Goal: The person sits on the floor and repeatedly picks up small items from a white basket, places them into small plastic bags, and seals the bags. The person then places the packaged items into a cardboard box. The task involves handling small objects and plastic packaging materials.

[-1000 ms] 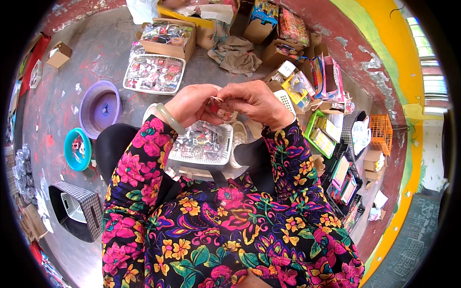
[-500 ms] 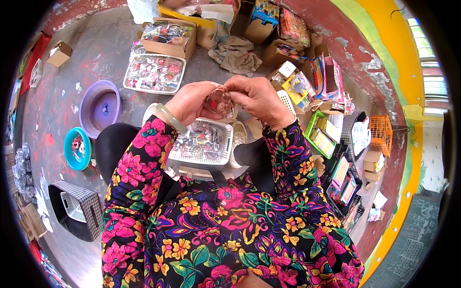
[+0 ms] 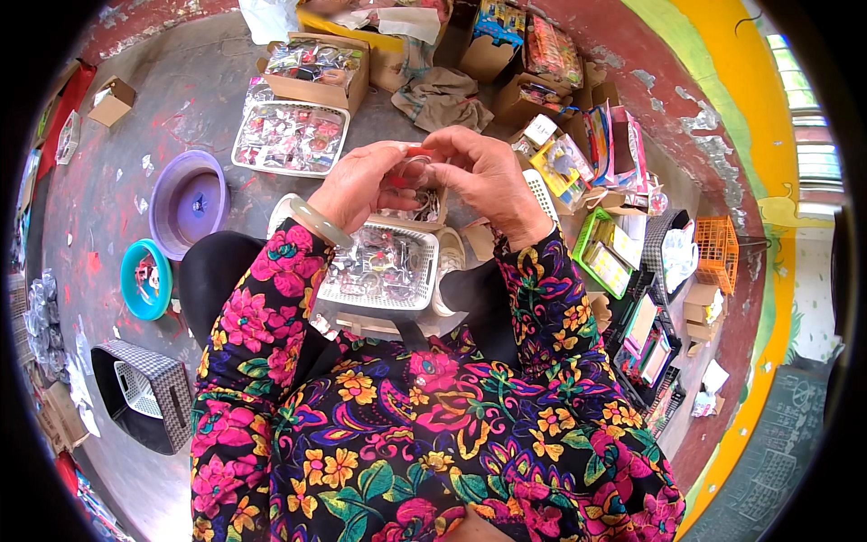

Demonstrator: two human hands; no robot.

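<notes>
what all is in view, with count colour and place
small clear-plastic item: 1, clear and reddish, between the hands
nearer rectangular plastic basket: 1, white, between the shoes, holding packets
farther rectangular plastic basket: 1, white, beyond left hand, holding packets
larger round plastic basin: 1, purple, left
smaller round plastic basin: 1, turquoise, left
checked bin: 1, grey, lower left
crumpled cloth: 1, grey-brown, top centre
cardboard boxes: several, brown, mostly along top
rectangular plastic tray: 1, green, right
latticed plastic crate: 1, orange, far right
shoes: 2, pale, beside nearer basket
round bangle: 1, pale, left wrist
floral sleeves: 2, black multicoloured, both forearms
left hand: 1, bare, centre
right hand: 1, bare, centre
</notes>
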